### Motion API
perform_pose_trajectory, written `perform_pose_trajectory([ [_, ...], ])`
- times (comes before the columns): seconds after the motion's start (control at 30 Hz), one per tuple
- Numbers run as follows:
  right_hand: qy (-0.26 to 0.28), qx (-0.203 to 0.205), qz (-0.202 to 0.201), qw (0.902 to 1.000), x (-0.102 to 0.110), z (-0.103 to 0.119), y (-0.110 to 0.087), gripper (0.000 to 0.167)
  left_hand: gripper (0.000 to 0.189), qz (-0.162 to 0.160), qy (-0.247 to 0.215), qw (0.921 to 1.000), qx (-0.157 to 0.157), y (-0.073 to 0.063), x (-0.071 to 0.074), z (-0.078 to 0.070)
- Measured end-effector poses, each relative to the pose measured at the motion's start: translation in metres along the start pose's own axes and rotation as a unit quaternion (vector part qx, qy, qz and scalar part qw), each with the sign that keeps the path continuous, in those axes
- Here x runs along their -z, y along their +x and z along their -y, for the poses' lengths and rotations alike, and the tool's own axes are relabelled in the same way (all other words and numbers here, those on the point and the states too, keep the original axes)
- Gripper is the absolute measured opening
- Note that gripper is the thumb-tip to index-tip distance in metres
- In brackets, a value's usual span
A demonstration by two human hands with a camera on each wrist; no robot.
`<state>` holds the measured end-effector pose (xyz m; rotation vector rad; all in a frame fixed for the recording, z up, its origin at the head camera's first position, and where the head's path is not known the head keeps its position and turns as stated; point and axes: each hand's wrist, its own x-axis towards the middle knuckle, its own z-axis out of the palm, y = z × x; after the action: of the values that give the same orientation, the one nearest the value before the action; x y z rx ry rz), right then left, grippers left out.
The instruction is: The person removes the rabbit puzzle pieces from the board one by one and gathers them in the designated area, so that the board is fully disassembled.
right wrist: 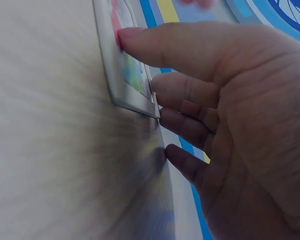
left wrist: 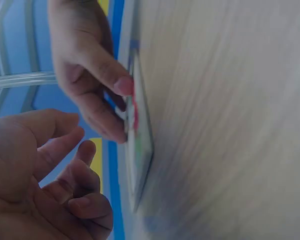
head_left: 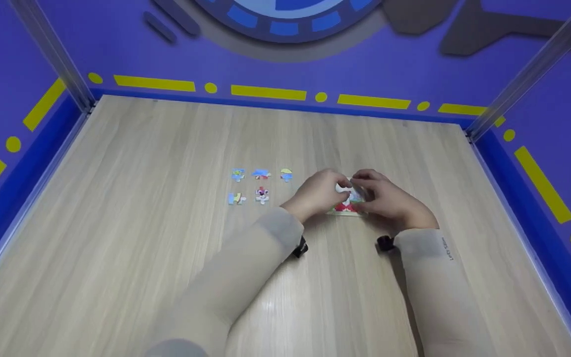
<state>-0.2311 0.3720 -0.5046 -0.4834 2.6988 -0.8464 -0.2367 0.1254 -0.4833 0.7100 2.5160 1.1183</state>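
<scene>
The right hand [head_left: 394,201] has its thumb [right wrist: 140,41] pressed on the puzzle board [head_left: 346,213], and its fingers [right wrist: 185,90] are loosely bent by the far edge, with a gap between them and the thumb. I think it does this to keep the board from sliding and the bits flat. The left hand [head_left: 320,192] is just beside the board, fingers spread and a little bent. It pinches nothing that I can see.

The board lies flat on the wooden tabletop [head_left: 142,223], between the two hands. It is thin, with a pale rim. Its picture has red, green, blue and white in it, but the hands hide a lot, so I can't tell how much is filled in.

Left of the board are five loose pieces [head_left: 261,195], three on top and two below. They are small and knobbly, mostly blue, with some yellow, red and white. They lie apart, picture side up, maybe so each one is easy to see and pick.

Blue walls [head_left: 285,69] with yellow marks stand around.
</scene>
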Motion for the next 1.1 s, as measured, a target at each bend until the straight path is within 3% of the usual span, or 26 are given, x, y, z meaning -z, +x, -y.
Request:
perform_pose_trajectory([
  [0.27, 0.028, -0.006, 0.003, 0.9996, 0.0, 0.0, 0.0, 0.08, 0.035, -0.001, 0.067, 0.9972, 0.033, 0.017, -0.017, -0.002],
  [0.63, 0.05, 0.007, 0.003, 0.9987, 0.001, 0.002, 0.001, 0.078, 0.03, 0.016, 0.117, 0.9921, 0.043, 0.048, -0.042, 0.024],
  [0.83, 0.061, -0.003, 0.005, 0.9981, 0.001, 0.002, 0.002, 0.076, 0.027, 0.016, 0.124, 0.9912, 0.041, 0.026, -0.027, -0.002],
  [1.1, 0.069, -0.005, 0.004, 0.9976, 0.001, 0.0, 0.0, 0.074, 0.026, 0.018, 0.124, 0.9912, 0.042, 0.017, -0.023, -0.015],
])
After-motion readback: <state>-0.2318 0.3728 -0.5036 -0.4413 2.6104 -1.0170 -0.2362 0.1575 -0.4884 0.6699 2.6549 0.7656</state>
